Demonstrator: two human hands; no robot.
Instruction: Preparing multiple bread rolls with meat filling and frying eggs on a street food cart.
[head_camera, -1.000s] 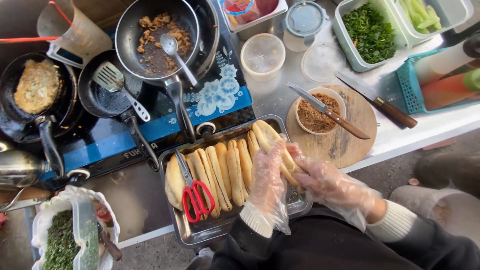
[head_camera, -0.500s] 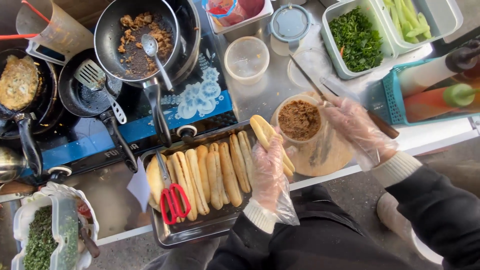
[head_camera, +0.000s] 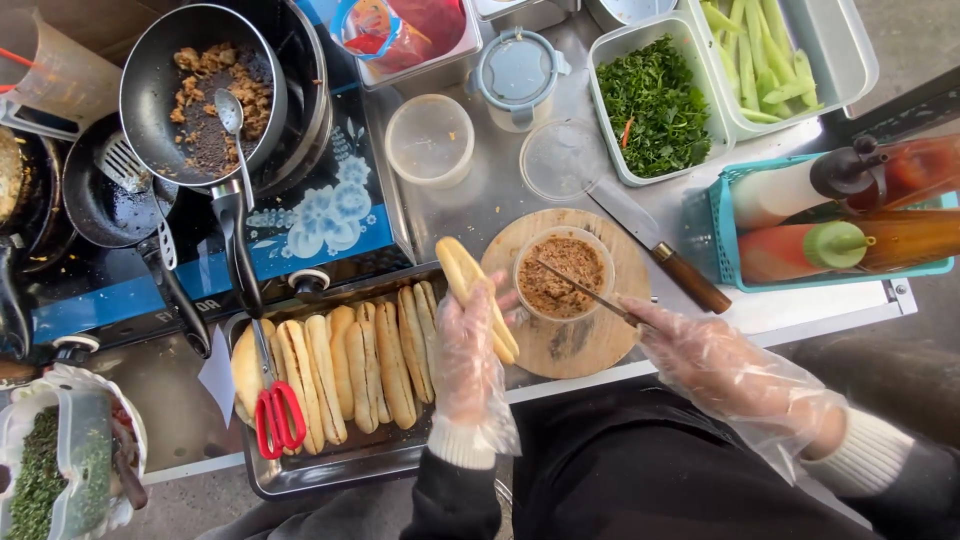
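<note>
Under the gloved left hand (head_camera: 466, 350) runs a steel counter (head_camera: 470, 205), scuffed and reflective, ending in a pale front edge just below both wrists. That hand's fingers (head_camera: 462, 318) are curled around a split bread roll (head_camera: 476, 296), gripping it from beneath so the roll slants up and away past the fingertips. Left of those fingers sits a metal tray (head_camera: 330, 465) packed with more rolls (head_camera: 350, 365) laid side by side, red-handled scissors (head_camera: 276, 410) resting across them. The right hand (head_camera: 725, 365), also in a clear plastic glove, has its fingers pressed together in a pinch on the handle of a thin knife (head_camera: 585, 290); the blade reaches from the fingertips into a clear tub of brown paste (head_camera: 564, 274). The tub stands on a round wooden board (head_camera: 600, 340), between the two hands and touching neither. A bigger knife with a wooden handle (head_camera: 660, 245) lies beyond the right fingertips. Farther out are a tub of chopped greens (head_camera: 652, 105), a tub of cucumber strips (head_camera: 775, 55) and sauce bottles in a teal basket (head_camera: 725, 235). Beyond the left fingers, a blue flower-patterned stove (head_camera: 320, 225) carries a pan of browned mince (head_camera: 200, 90) with a spoon in it. Grey pavement shows at the upper right corner, so the stall appears to stand outdoors.
</note>
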